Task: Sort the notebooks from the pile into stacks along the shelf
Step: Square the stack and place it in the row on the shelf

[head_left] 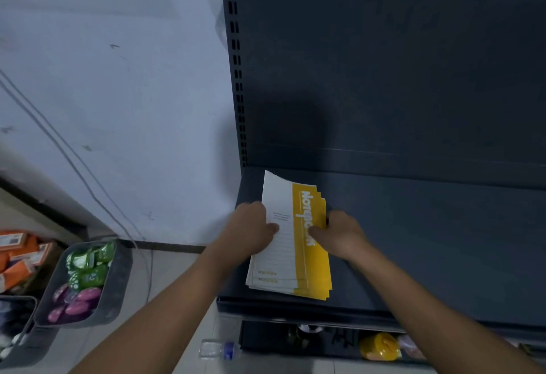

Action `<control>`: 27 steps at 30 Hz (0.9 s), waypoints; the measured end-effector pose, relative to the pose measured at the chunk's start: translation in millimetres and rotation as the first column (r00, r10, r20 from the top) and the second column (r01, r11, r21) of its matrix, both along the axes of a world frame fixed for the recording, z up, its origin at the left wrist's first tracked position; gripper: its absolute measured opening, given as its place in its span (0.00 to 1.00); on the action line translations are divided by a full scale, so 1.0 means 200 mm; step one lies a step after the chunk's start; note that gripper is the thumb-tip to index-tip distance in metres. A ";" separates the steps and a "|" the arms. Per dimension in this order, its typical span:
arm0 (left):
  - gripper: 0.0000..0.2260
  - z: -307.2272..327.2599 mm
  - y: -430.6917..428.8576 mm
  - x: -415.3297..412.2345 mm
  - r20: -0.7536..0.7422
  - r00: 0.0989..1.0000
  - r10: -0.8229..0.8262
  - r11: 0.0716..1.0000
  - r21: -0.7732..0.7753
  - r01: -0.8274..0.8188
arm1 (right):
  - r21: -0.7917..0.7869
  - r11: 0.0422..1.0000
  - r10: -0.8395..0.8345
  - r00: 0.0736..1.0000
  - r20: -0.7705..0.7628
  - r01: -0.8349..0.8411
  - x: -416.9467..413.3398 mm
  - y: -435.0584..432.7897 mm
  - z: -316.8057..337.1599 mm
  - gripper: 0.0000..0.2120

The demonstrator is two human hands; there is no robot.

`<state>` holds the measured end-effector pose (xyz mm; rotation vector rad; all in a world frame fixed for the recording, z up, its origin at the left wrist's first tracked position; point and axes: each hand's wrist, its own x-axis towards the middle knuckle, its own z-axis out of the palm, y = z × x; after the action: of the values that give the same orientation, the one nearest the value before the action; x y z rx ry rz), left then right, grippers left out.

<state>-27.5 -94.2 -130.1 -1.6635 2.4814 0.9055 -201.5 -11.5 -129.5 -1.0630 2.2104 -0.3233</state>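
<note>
Item: stack of notebooks point(291, 243), white and yellow covers, edges slightly fanned. It is lying flat at the centre of the frame, on the left end of the dark shelf point(428, 225), near the front lip.

Grip: I am holding the stack from both sides. My left hand point(254, 230) is pressing on the white half, thumb lying across the top cover, fingers closed around the left edge. My right hand point(339, 233) is gripping the yellow edge, thumb resting over the printed title.

Surroundings: a grey bin point(118, 285) of green and purple packets is sitting at the lower left of the frame. A clear plastic bottle point(218, 349) is lying on the floor at the bottom centre. A yellow container point(379, 346) is showing under the shelf, lower right.
</note>
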 end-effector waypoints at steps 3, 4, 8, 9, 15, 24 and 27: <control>0.14 0.00 0.02 0.00 0.087 0.996 -0.010 0.992 -0.124 0.021 | -0.009 1.000 0.011 1.000 -0.020 -0.011 -0.01 -0.01 -0.01 0.12; 0.14 0.00 0.03 0.01 0.096 0.995 0.000 0.989 -0.150 0.015 | -0.012 1.000 0.018 1.000 -0.020 -0.018 -0.01 -0.01 -0.01 0.11; 0.14 0.03 0.03 0.01 0.115 0.992 0.048 0.986 -0.164 -0.029 | 0.029 0.998 0.053 0.993 -0.109 -0.050 0.01 -0.01 -0.02 0.08; 0.14 0.03 0.02 0.02 0.118 0.991 0.062 0.988 -0.150 -0.044 | 0.031 0.998 0.064 0.987 -0.147 -0.060 0.02 -0.01 -0.01 0.10; 0.12 0.06 0.00 0.06 0.159 0.981 0.112 0.993 0.015 -0.116 | -0.072 0.978 0.163 0.936 -0.313 -0.194 0.13 0.06 -0.01 0.12; 0.12 0.05 0.01 0.11 0.075 0.981 0.177 0.969 0.159 -0.187 | -0.093 0.988 0.105 0.977 -0.186 -0.123 0.18 0.12 -0.02 0.15; 0.11 0.04 0.02 0.11 0.045 0.980 0.195 0.970 0.142 -0.199 | -0.076 0.993 0.076 0.974 -0.212 -0.094 0.18 0.15 -0.03 0.14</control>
<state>-5.9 -90.1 -122.4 -1.8818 2.1995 1.0430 -165.7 17.7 -134.9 -1.2864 2.3439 -0.2818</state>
